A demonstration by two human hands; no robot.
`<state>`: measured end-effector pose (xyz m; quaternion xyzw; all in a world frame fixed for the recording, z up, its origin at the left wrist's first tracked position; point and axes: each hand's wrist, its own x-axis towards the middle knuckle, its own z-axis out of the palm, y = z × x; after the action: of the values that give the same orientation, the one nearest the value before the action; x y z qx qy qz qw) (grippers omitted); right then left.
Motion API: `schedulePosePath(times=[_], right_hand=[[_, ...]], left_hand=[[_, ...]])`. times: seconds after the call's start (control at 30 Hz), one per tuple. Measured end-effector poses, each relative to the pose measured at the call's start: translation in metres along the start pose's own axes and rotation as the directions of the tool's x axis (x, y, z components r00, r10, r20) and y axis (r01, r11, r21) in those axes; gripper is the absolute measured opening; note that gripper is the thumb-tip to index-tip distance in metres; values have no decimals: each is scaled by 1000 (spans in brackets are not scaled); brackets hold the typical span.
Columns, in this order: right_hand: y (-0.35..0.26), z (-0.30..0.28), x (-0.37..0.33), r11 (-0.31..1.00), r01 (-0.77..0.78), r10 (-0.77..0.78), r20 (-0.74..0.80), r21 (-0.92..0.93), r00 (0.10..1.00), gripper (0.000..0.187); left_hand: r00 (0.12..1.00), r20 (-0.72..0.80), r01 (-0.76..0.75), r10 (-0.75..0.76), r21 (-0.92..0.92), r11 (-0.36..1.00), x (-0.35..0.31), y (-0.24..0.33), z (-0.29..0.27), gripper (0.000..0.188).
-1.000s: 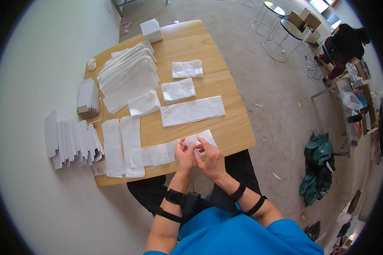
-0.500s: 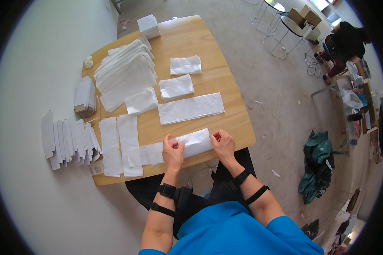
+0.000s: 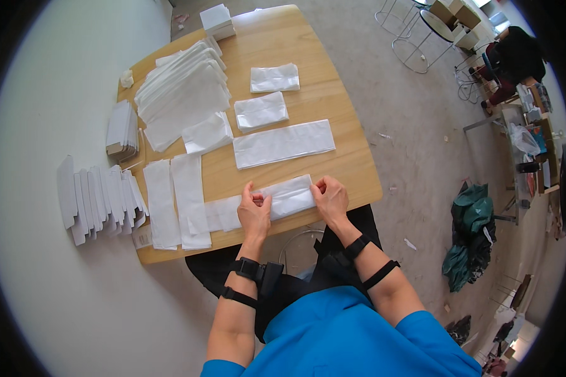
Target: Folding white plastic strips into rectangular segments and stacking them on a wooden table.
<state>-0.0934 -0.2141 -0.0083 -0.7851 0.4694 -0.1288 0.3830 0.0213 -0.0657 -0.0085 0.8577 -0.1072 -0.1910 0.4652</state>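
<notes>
A thin white folded sheet (image 3: 289, 196) lies along the near edge of the wooden table, creased and slightly glossy. Its right end is pinched between the thumb and fingers of my right hand (image 3: 331, 200). My left hand (image 3: 254, 212) is at the left end of the folded part, with curled fingers and the thumb against the sheet; its exact grip is partly hidden. A flatter white strip (image 3: 223, 213) extends left from under that hand. Just beyond lies a long folded white sheet (image 3: 284, 144), with two shorter folded pieces, one (image 3: 261, 112) and another (image 3: 275, 78), farther back.
Fanned white sheets (image 3: 182, 88) cover the table's far left. Upright strips (image 3: 163, 204) lie at the near left. White card stacks stand by the wall (image 3: 122, 129) and far edge (image 3: 217, 22). Right, on the floor, is a green bag (image 3: 471, 213); another person (image 3: 516, 60) sits beyond.
The whole scene sits a little higher in the picture. Both hands keep almost the same places at the folded sheet, whose surface looks slightly more creased.
</notes>
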Motion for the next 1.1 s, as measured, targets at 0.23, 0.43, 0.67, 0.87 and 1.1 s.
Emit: schedulePosePath(times=[0.23,0.43,0.67,0.87,1.1], right_hand=[[-2,0,-1,1000,-2,2,-10,-14,1000,17],[-10,-10,-3,998,64,-66,-117,-22,991,18],[7,36,13,755,-358,225,296,549,928,25],[12,31,17,789,-415,306,298,452,904,25],[-19,-5,-14,894,8,-67,116,447,991,19]], left_hand=[[984,-17,-171,175,152,974,-1,-4,-4,54],[999,-14,-28,29,26,999,-4,10,-16,35],[857,425,489,-292,-494,719,6,-22,19,31],[991,86,126,-104,-318,940,-10,-2,-23,21],[801,-569,332,-183,168,928,-2,-72,-148,43]])
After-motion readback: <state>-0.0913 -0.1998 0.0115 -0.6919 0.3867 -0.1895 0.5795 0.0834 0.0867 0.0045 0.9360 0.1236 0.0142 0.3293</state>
